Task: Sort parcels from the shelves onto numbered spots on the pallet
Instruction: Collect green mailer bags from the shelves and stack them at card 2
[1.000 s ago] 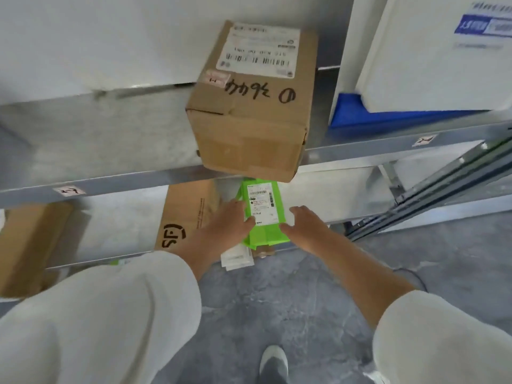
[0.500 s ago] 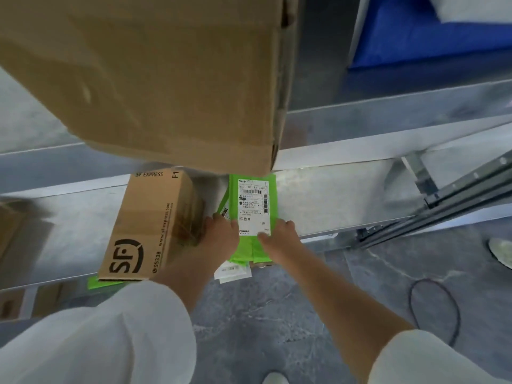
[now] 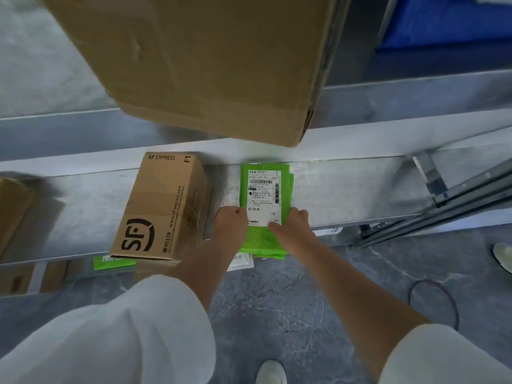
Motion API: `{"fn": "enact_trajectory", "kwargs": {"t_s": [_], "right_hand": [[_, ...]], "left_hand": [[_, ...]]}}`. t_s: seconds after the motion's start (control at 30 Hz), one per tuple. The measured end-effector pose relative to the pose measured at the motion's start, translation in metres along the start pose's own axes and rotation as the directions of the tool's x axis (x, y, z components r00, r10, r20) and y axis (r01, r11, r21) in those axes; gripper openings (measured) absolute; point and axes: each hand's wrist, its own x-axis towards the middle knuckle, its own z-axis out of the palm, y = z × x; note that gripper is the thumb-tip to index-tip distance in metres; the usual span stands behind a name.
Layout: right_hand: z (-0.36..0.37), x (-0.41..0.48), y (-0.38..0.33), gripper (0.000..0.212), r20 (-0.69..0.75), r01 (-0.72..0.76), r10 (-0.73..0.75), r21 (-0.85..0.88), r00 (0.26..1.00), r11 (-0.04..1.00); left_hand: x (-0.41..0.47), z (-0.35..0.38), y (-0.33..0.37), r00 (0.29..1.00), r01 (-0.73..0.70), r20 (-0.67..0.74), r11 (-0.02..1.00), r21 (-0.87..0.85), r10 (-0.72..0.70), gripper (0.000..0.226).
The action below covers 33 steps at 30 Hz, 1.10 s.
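A flat green parcel [image 3: 266,239] with a white shipping label lies on the lower metal shelf [image 3: 346,195], its near end hanging over the shelf's front edge. My left hand [image 3: 230,225] grips its left side and my right hand [image 3: 293,228] grips its right side, thumbs on top near the label's lower corners. A brown SF Express box [image 3: 163,206] stands on the same shelf just left of my left hand.
A big cardboard box [image 3: 210,65] juts out from the upper shelf overhead. Another brown box [image 3: 13,212] sits at the far left. A white packet [image 3: 241,261] and a green parcel [image 3: 113,263] lie lower down. Grey floor, a cable loop [image 3: 432,303] and my shoe [image 3: 271,372] are below.
My head has dropped and moved closer, so the upper box now fills the top. Both hands have stayed closed on the green parcel, shifting a little along its sides.
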Motion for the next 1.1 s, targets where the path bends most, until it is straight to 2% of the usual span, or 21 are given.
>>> {"fn": "enact_trajectory", "kwargs": {"t_s": [0.1,0.2,0.3,0.4,0.53,0.67,0.8,0.93,1.1], "right_hand": [[-0.015,-0.022,0.004,0.043,0.022,-0.021,0.019,0.071,1.000,0.997],[-0.033,-0.051,0.012,0.039,0.027,-0.024,0.022,0.087,0.999,0.996],[-0.042,-0.085,0.012,0.042,0.000,-0.010,0.010,0.085,1.000,0.996],[-0.038,-0.130,0.003,0.046,-0.039,0.047,-0.044,0.070,0.998,0.996],[-0.019,-0.207,-0.016,0.044,-0.019,0.135,-0.134,0.085,0.991,0.987],[-0.005,-0.298,-0.036,0.046,0.035,0.193,-0.196,0.077,0.980,0.978],[-0.003,-0.384,-0.064,0.037,0.021,0.276,-0.277,0.046,0.961,0.960],[0.000,-0.461,-0.101,0.034,0.011,0.403,-0.404,0.026,0.915,0.915],[0.023,-0.555,-0.137,0.037,0.030,0.501,-0.501,0.025,0.865,0.865]], "left_hand": [[-0.012,-0.005,-0.016,0.991,-0.132,-0.027,0.989,-0.069,0.130,0.030],[-0.039,-0.010,-0.027,0.992,-0.117,0.014,0.974,-0.195,0.122,0.019],[-0.070,-0.015,-0.039,0.998,-0.038,0.040,0.939,-0.341,0.055,0.029],[-0.110,-0.034,-0.052,0.997,-0.070,0.006,0.914,-0.400,0.079,0.019],[-0.179,-0.084,-0.065,0.987,-0.157,-0.080,0.914,-0.374,0.137,0.015],[-0.253,-0.138,-0.085,0.975,-0.197,-0.176,0.908,-0.370,0.140,0.023],[-0.328,-0.188,-0.102,0.964,-0.226,-0.224,0.891,-0.393,0.146,0.021],[-0.396,-0.246,-0.112,0.913,-0.326,-0.361,0.871,-0.367,0.190,0.023],[-0.484,-0.311,-0.136,0.843,-0.394,-0.510,0.841,-0.371,0.170,0.023]]}}
